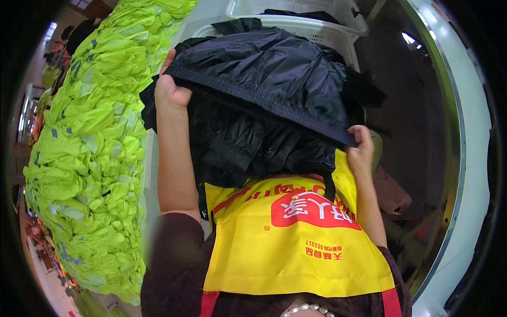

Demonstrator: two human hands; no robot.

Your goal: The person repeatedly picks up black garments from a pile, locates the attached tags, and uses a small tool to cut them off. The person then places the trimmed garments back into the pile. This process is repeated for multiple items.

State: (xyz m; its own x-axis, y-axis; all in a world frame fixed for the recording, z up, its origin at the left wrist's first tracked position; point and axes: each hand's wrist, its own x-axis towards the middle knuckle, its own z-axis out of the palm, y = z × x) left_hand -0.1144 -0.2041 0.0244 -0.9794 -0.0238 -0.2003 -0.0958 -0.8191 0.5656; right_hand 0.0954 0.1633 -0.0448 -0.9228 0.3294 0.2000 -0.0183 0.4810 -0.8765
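Head view: the garment (264, 63), dark and shiny, is raised between your hands over a dark heap (237, 142). It hides the near edge of the front basket (348, 50); that basket's far right corner shows past it. Your left hand (174, 91) pinches the left end of the hem (253, 100), thumb on the near side, some fingers hidden behind the cloth. Your right hand (361, 150) pinches the hem's right end, fingers bent; their exact contact cannot be told.

Nearby: a lime pile (100, 158) lies beside your left hand; the rear basket (346, 26) stands beyond the front one.

Handling, as judged: light, soft, slippery, not fragile. The body would slump if unsupported. The gathered hem appears elastic and offers the firmest hold; take it at both ends
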